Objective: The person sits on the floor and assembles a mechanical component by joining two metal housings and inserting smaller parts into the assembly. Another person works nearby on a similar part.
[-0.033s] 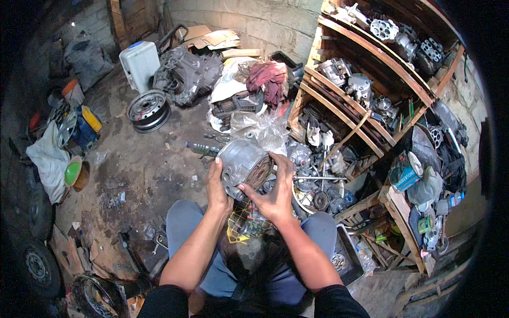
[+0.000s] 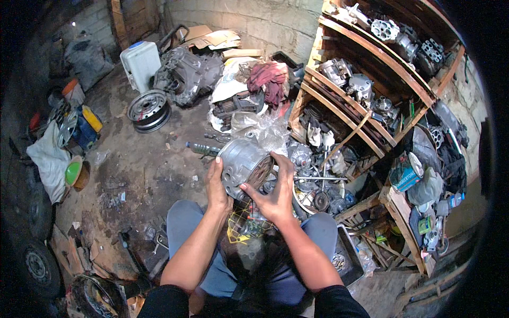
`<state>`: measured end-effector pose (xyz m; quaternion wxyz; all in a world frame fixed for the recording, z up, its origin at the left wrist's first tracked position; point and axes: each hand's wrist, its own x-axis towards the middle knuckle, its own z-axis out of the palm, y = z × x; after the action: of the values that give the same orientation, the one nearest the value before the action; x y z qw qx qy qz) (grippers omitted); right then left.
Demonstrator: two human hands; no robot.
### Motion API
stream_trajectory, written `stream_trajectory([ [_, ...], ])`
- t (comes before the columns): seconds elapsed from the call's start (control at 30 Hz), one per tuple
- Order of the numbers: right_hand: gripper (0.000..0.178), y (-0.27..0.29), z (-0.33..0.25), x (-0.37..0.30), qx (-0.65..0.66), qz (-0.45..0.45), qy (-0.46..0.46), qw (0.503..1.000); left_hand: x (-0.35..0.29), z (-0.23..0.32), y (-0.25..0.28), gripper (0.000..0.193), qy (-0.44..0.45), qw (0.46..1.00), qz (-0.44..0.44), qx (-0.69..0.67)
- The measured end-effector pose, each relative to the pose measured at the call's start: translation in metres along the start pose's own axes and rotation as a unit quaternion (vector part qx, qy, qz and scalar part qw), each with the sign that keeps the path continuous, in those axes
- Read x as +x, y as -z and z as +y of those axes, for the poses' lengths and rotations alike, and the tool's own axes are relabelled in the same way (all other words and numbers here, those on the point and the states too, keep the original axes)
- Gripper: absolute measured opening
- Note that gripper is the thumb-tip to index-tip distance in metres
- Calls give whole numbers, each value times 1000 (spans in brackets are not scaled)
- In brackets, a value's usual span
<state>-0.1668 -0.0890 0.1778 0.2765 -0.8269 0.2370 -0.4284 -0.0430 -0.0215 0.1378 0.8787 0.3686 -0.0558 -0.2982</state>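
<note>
Above my lap I hold a round grey metal machine housing (image 2: 239, 160), tilted so that its brownish, ridged end faces right. My left hand (image 2: 218, 192) grips its left side, fingers along the outer wall. With the fingers of my right hand (image 2: 277, 197) on the right rim and the thumb on the near lower edge, I support the other side. Just beyond the housing, a clear plastic bottle (image 2: 201, 149) with a blue cap lies on the floor. Below my hands is a yellow-and-black patterned item (image 2: 239, 233), partly hidden by them.
Wooden shelves (image 2: 366, 47) with metal parts rise at the right, above a heap of parts (image 2: 321, 197). A dark tray (image 2: 354, 265) sits beside my right knee. Farther off are a wheel rim (image 2: 149, 108), a gearbox casing (image 2: 188, 77) and a white jerrycan (image 2: 140, 66).
</note>
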Motion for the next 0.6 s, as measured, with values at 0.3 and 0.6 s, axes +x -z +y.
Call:
stream_trajectory([
  [0.3, 89, 1, 6, -2, 34, 15, 17, 999, 4, -1, 3, 33, -38, 999, 10, 7],
  [0.6, 84, -1, 16, -6, 106, 6, -4, 994, 7, -4, 15, 39, -88, 992, 31, 88],
])
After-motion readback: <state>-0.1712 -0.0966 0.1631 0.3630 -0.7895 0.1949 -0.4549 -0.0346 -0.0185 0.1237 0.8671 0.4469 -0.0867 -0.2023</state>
